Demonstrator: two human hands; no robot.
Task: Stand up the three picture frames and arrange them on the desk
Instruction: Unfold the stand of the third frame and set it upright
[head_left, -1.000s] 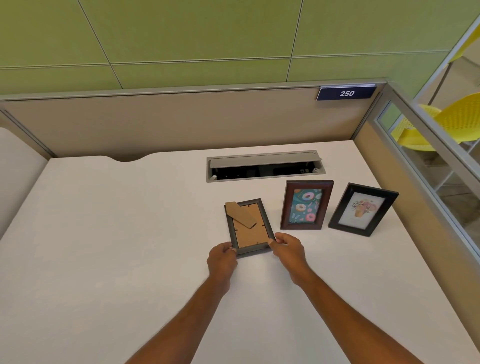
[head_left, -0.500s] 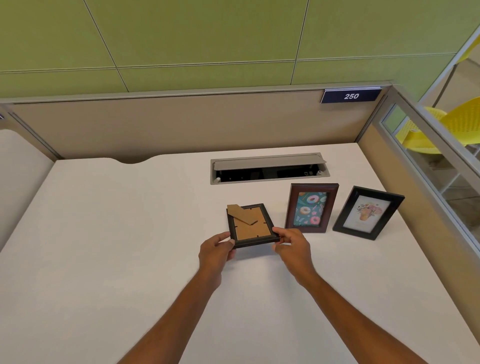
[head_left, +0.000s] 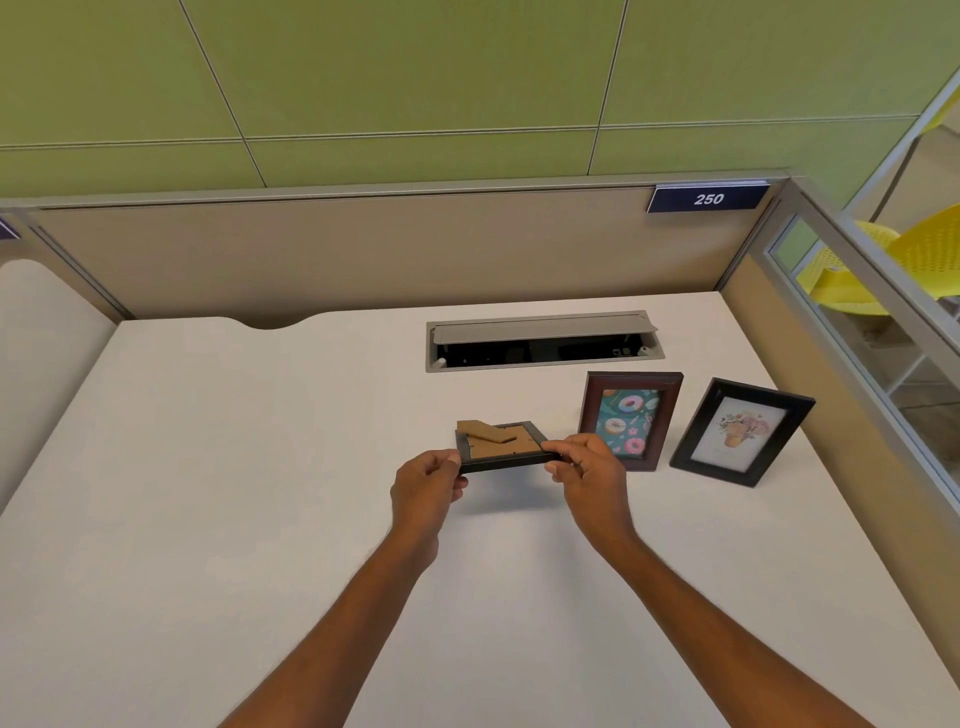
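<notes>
A small dark picture frame (head_left: 501, 448) hangs above the white desk (head_left: 234, 467), back side up, its brown cardboard backing and folded stand showing. My left hand (head_left: 426, 486) grips its near left corner and my right hand (head_left: 584, 467) grips its near right corner. To the right, a brown frame with a donut picture (head_left: 628, 420) stands upright. Further right stands a black frame with a flower picture (head_left: 740, 431), turned slightly leftward.
An open grey cable tray (head_left: 543, 340) is set into the desk behind the frames. Beige partition walls (head_left: 363, 249) close the back and right sides. A blue sign reading 250 (head_left: 707, 198) hangs at the back right. Yellow chairs (head_left: 893, 265) sit beyond the glass.
Both hands have lifted the dark frame off the desk, tilting it so its near edge faces me. The two standing frames have not moved.
</notes>
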